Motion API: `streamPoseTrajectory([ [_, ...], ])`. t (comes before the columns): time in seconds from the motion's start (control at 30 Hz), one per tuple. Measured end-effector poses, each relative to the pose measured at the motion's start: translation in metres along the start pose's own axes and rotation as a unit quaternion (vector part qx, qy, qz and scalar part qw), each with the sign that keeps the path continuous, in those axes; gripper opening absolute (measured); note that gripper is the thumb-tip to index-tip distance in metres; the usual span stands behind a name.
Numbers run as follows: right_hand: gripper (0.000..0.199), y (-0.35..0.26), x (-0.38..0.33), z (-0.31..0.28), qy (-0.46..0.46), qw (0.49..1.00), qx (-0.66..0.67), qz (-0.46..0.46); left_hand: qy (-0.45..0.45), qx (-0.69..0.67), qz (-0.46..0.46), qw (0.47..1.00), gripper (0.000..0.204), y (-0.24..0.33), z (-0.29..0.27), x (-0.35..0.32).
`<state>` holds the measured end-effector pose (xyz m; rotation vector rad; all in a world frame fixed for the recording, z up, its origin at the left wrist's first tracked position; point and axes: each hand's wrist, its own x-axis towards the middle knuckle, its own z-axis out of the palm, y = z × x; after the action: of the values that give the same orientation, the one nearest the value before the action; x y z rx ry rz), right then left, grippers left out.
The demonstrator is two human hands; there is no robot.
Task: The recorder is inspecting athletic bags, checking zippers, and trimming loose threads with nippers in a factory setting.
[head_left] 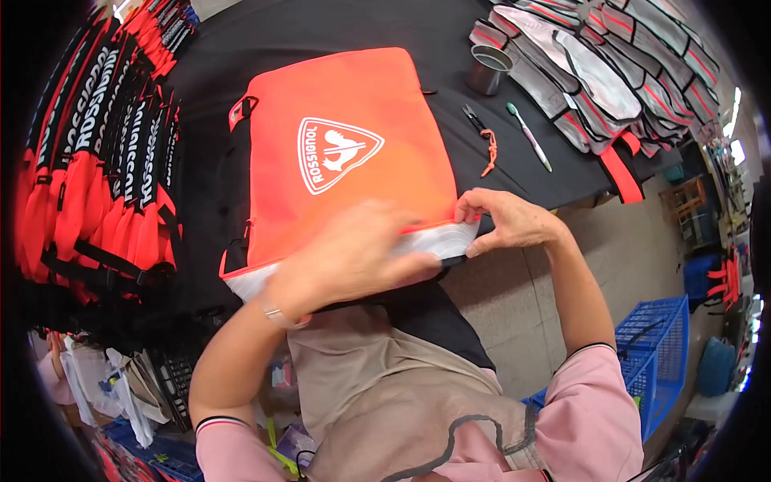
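Observation:
An orange-red fabric bag (369, 100) with a white shield-shaped print lies flat on the black-covered table. Along its near edge runs a whitish-grey strip (442, 238). My right hand (514, 221) pinches the bag's near right corner between thumb and fingers. Over the near edge, left of that corner, my left hand (345, 257) is smeared by motion. Its thumb and fingers reach toward the pale strip, but whether they grip it cannot be made out. Black strap pieces stick out at the bag's left side.
To the right lie small snips (477, 120) with an orange cord, a toothbrush (530, 138) and a metal cup (489, 71). Grey-and-red fabric pieces (594, 72) are heaped behind them. Stacked red-and-black bags (104, 161) stand at left. A blue plastic crate (654, 353) is on the floor.

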<state>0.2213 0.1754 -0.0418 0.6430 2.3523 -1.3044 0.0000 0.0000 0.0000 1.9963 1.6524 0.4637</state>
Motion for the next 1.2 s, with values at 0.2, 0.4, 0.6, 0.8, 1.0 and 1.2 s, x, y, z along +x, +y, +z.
streamPoseTrajectory([
  [0.2, 0.048, 0.009, 0.006, 0.025, 0.125, 0.97, -0.038, -0.203, -0.072, 0.054, -0.002, 0.996, 0.058, 0.02, 0.054, 0.053],
  [0.4, 0.037, -0.052, -0.005, 0.028, -0.044, 0.976, -0.008, -0.214, -0.299, -0.013, -0.172, 0.939, 0.044, 0.039, -0.025, 0.015],
  [0.6, 0.027, -0.086, -0.011, 0.017, -0.067, 0.943, 0.148, -0.292, -0.232, -0.084, -0.115, 0.962, 0.044, 0.057, -0.072, -0.007],
  [0.8, 0.03, -0.099, -0.017, 0.025, 0.068, 0.941, 0.015, -0.332, -0.109, 0.109, -0.031, 0.988, 0.039, 0.068, -0.06, -0.03],
  [1.0, 0.025, -0.11, -0.024, 0.029, 0.333, 0.854, -0.097, -0.387, 0.146, 0.315, 0.103, 0.932, 0.02, 0.061, -0.06, -0.043],
  [1.2, 0.023, -0.132, -0.022, 0.023, 0.589, 0.657, -0.178, -0.436, 0.397, 0.352, 0.168, 0.831, 0.033, 0.063, -0.061, -0.029],
])
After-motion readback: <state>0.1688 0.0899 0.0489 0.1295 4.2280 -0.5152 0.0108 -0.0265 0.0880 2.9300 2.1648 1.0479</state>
